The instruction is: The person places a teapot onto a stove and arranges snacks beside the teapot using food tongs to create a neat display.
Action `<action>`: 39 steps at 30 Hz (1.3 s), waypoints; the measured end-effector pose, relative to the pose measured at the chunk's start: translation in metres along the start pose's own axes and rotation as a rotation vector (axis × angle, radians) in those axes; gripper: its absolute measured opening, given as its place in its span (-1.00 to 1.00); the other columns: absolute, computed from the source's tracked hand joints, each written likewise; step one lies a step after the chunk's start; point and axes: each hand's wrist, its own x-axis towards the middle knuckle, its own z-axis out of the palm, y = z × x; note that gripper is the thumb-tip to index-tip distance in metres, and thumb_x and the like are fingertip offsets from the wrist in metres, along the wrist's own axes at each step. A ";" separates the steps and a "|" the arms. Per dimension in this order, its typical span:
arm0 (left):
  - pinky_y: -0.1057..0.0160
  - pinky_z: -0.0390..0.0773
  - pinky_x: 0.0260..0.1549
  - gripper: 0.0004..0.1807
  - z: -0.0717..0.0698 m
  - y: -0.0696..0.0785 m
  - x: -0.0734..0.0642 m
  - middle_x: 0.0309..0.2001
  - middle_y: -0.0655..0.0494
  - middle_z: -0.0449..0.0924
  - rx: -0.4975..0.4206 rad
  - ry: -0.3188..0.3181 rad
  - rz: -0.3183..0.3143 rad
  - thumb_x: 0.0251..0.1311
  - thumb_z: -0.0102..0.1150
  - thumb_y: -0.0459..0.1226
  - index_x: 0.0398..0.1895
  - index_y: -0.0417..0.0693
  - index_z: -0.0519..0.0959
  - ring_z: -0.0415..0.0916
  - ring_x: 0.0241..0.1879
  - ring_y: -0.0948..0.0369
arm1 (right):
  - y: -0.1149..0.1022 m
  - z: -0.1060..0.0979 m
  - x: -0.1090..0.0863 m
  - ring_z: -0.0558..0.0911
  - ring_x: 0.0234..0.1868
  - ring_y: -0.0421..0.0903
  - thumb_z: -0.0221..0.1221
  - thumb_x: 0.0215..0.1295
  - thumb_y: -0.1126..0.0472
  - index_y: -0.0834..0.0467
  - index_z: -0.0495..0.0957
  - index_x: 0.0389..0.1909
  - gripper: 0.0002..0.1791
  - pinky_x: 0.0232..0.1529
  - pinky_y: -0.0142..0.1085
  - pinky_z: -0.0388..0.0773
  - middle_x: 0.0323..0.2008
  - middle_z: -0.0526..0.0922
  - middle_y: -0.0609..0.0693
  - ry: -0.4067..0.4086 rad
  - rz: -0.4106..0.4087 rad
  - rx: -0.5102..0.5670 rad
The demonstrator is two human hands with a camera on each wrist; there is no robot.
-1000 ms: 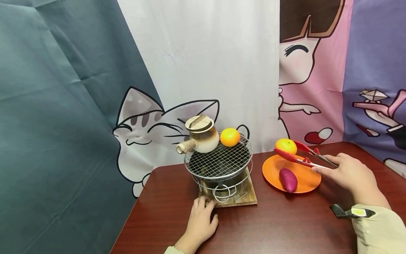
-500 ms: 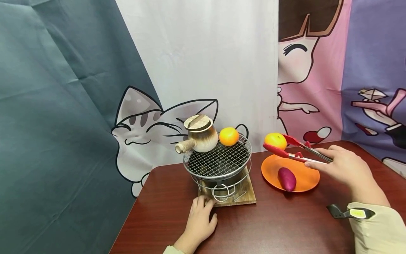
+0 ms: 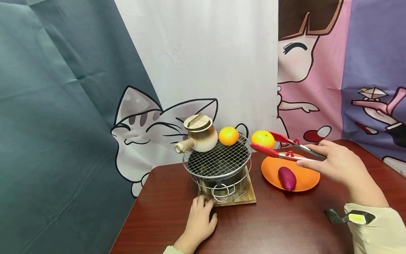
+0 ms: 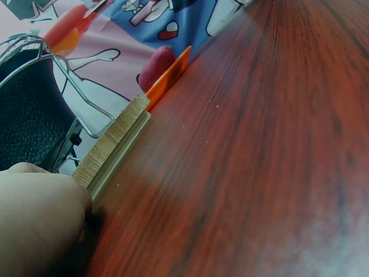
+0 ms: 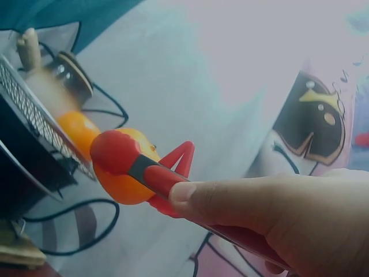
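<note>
My right hand [image 3: 337, 164] grips a pair of red-tipped metal tongs [image 3: 287, 155], whose tips squeeze an orange [image 3: 263, 139] in the air, just right of the grill. In the right wrist view one red tong tip [image 5: 118, 153] covers part of that orange [image 5: 124, 187]. My left hand [image 3: 200, 220] rests at the near left edge of the wooden board [image 3: 248, 195] under the grill, fingers loosely bent and touching it. On the wire grill rack [image 3: 219, 160] sit a second orange [image 3: 228, 136] and a small clay teapot [image 3: 204, 137] with a wooden lid and wrapped side handle.
An orange plate [image 3: 306, 176] bearing a purple sweet potato [image 3: 287, 179] lies on the dark red table [image 3: 269, 222], right of the grill. Behind the table hangs a printed cloth backdrop [image 3: 222, 63]. A metal ring handle [image 3: 220, 193] sticks out from the grill's front.
My right hand has carried the orange in the tongs leftward, from above the plate to beside the grill rack. The left hand has stayed at the board.
</note>
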 end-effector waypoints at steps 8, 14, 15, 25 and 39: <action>-0.04 0.42 0.03 -0.55 0.000 0.000 0.000 -0.01 0.05 0.42 0.000 -0.004 -0.004 -0.07 0.35 -0.22 0.00 0.13 0.62 0.34 0.09 0.00 | -0.020 -0.005 -0.003 0.59 -0.19 0.11 0.35 0.00 -0.44 0.07 0.67 0.14 -0.18 -0.32 0.03 0.48 -0.16 0.61 -0.01 0.046 -0.069 -0.017; -0.03 0.42 0.03 -0.56 0.001 0.000 0.000 0.00 0.05 0.42 0.000 -0.004 0.000 -0.06 0.35 -0.21 0.00 0.13 0.62 0.33 0.09 0.01 | -0.032 -0.003 -0.004 0.60 -0.26 0.03 0.38 -0.03 -0.42 0.03 0.71 0.09 -0.23 -0.38 -0.10 0.45 -0.21 0.58 -0.08 0.065 -0.115 -0.009; -0.03 0.42 0.03 -0.56 0.001 0.000 0.000 0.00 0.05 0.42 0.000 -0.004 0.001 -0.06 0.35 -0.22 0.00 0.13 0.62 0.33 0.08 0.02 | -0.033 -0.002 -0.004 0.60 -0.27 0.02 0.39 -0.04 -0.42 0.03 0.71 0.09 -0.23 -0.38 -0.10 0.45 -0.21 0.57 -0.08 0.066 -0.119 -0.008; -0.02 0.42 0.03 -0.54 0.002 -0.001 0.000 -0.01 0.06 0.42 0.005 -0.001 0.005 -0.08 0.35 -0.21 0.00 0.14 0.62 0.33 0.08 0.02 | -0.048 0.003 -0.001 0.58 -0.33 -0.03 0.36 -0.02 -0.43 0.02 0.70 0.10 -0.22 -0.43 -0.16 0.43 -0.27 0.54 -0.12 0.051 -0.152 -0.009; -0.03 0.41 0.04 -0.53 0.002 -0.001 0.001 -0.01 0.06 0.42 0.005 -0.013 0.000 -0.07 0.35 -0.21 0.03 0.15 0.62 0.33 0.09 0.02 | -0.059 0.010 0.000 0.66 -0.25 0.03 0.36 -0.01 -0.42 0.04 0.70 0.11 -0.22 -0.39 -0.02 0.55 -0.11 0.62 -0.06 0.049 -0.188 -0.014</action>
